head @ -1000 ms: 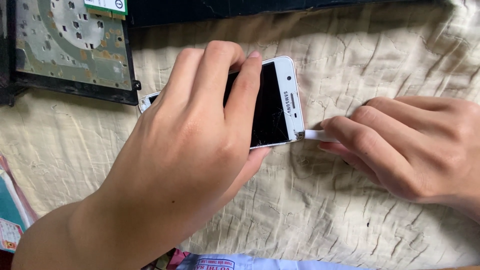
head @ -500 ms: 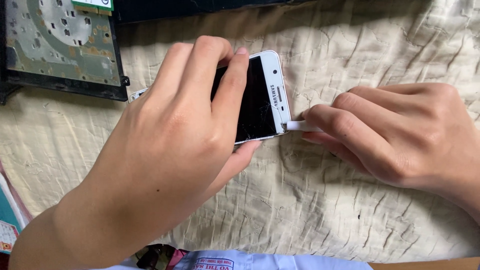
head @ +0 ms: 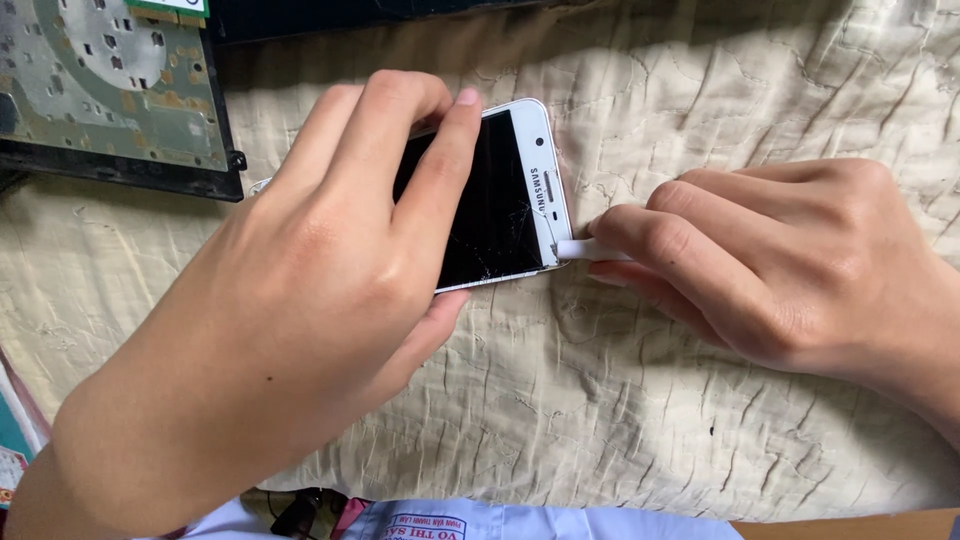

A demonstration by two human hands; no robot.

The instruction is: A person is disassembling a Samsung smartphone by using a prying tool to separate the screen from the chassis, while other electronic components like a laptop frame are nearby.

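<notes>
I see a white smartphone (head: 500, 215) lying flat, face up, on the cream quilted cloth (head: 620, 400), its long axis slanting a little. Its black screen is dark and cracked near the lower corner at its outer end. A thin white pry tool (head: 578, 249) lies low over the cloth, its tip touching the phone's short edge at that cracked corner, the rest hidden under fingers.

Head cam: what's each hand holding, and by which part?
Left hand grips the white phone across its screen and long edges. Right hand pinches a thin white tool by its rear end.
</notes>
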